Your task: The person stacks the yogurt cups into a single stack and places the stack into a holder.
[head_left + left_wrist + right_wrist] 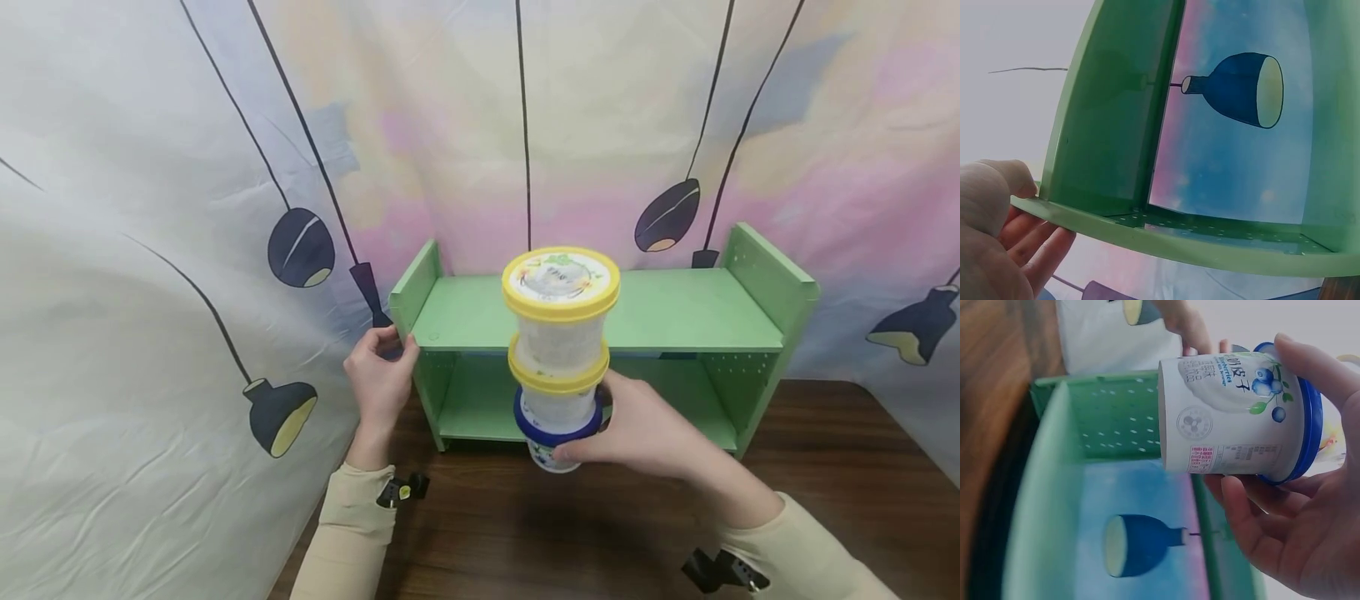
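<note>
Three white tubs are stacked in front of a two-tier green shelf (690,308). The top tub (561,285) and the middle tub (557,379) have yellow lids. At the bottom is a tub with a blue lid (1229,415), with blueberries printed on its side. My right hand (648,425) grips this lowest tub around its lid and side, and the stack is held up off the table. With thumb on one face and fingers on the other, my left hand (381,375) grips the shelf's left side panel (1147,240).
The shelf stands on a dark brown wooden table (637,533), close to a pastel backdrop cloth (450,125) printed with hanging lamps. Its right side panel (772,283) rises above the upper board. Rows of small holes mark the inner side panels.
</note>
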Motion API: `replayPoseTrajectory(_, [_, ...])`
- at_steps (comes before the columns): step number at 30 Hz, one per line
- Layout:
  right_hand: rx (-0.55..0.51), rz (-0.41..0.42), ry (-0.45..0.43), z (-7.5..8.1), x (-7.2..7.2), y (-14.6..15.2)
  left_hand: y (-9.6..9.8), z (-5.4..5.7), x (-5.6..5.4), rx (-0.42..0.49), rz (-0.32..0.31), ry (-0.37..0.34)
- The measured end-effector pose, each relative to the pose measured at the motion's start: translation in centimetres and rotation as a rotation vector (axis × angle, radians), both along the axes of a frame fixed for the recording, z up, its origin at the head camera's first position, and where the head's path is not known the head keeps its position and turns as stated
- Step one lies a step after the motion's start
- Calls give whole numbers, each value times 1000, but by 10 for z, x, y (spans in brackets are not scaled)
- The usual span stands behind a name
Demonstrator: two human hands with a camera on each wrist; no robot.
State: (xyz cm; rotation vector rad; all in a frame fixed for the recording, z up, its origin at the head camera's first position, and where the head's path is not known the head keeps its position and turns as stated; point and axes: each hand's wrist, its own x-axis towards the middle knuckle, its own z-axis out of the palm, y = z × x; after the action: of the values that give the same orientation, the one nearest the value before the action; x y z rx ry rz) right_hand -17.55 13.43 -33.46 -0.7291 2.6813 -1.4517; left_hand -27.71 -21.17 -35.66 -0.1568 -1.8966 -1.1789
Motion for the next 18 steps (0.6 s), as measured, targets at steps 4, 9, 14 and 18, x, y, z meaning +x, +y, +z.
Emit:
replayPoseTrajectory(4, [32,-34,37,20,-2,10,0,0,0,-4,0,5])
replayPoseTrajectory(9, [36,-70,19,39,-3,21,1,-1,0,5,-13,2])
replayPoseTrajectory(14, [48,-106,-9,53,-3,31,0,-3,1,9,-16,19])
replayPoseTrajectory(18, [70,-134,-3,64,-5,37,1,-2,0,-7,-16,33])
